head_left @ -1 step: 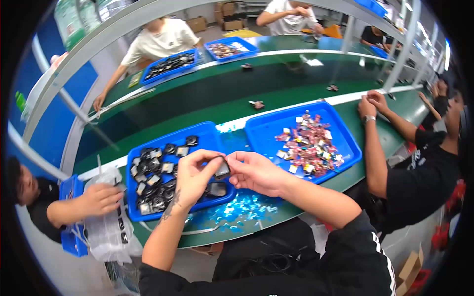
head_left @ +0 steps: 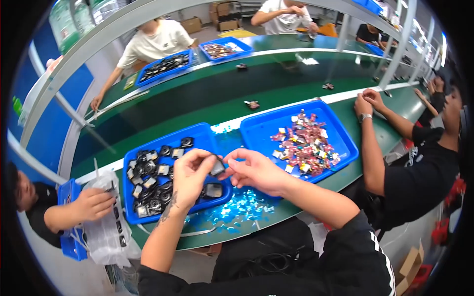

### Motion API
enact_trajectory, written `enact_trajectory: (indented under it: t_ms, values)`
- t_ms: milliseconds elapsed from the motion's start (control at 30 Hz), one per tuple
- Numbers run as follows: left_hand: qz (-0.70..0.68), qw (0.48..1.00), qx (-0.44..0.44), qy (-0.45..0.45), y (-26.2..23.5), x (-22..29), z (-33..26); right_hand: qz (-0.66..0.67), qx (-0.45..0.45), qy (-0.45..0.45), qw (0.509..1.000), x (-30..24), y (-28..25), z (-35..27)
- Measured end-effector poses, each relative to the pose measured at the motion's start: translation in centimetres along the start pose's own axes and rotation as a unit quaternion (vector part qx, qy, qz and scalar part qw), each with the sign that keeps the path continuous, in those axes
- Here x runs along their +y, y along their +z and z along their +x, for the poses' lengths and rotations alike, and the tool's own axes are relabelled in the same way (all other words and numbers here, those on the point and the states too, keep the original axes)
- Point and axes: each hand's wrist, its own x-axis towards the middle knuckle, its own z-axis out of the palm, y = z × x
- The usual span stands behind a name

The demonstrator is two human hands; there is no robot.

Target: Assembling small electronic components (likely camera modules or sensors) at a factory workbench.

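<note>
Pinching 1 black module (head_left: 217, 168) above the blue tray (head_left: 202, 135), my left hand (head_left: 190, 173) meets my right hand (head_left: 257, 170), whose grip I can't tell. Blue scraps (head_left: 242, 207) suggest some modules are done; how many remain is unclear.

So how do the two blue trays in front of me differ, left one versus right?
The left tray holds black parts, some with greyish faces, while the right tray holds a heap of pinkish pieces mixed with pale squares. The left tray is bare near its far right corner; the right tray is bare along its left side. Both are shallow and rest on a green surface.
</note>
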Motion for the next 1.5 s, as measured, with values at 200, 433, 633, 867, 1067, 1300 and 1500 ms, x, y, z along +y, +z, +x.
enact_trajectory:
  t_ms: [200,433,633,867,1067,1300,1500]
  values:
    - [-0.229,0.961,0.035,-0.151,0.2,0.3,0.5,-0.585,0.288,-0.134,0.746,-4.7,-11.3,-4.6]
    - [-0.251,0.953,-0.015,-0.172,1.4,-1.7,-0.3,-0.666,0.217,-0.054,0.711,-6.3,-13.7,-3.8]
    - [-0.232,0.96,-0.031,-0.156,1.1,-2.7,-0.8,-0.727,0.109,-0.097,0.671,-5.1,-15.0,-1.1]
    - [-0.209,0.967,-0.038,-0.142,0.7,-2.3,-0.9,-0.602,0.106,-0.163,0.774,-5.8,-12.8,-2.4]
    - [-0.06,0.997,-0.027,-0.039,0.7,-1.9,-1.6,-0.377,0.157,-0.071,0.91,-5.1,-8.8,-3.8]
    - [0.241,0.958,-0.064,0.144,2.2,-0.2,-2.6,-0.169,0.082,-0.002,0.982,-2.6,-2.3,-4.1]
    - [0.168,0.979,-0.064,0.099,3.2,-1.5,-2.9,-0.203,0.137,-0.129,0.961,0.7,-0.6,-2.6]
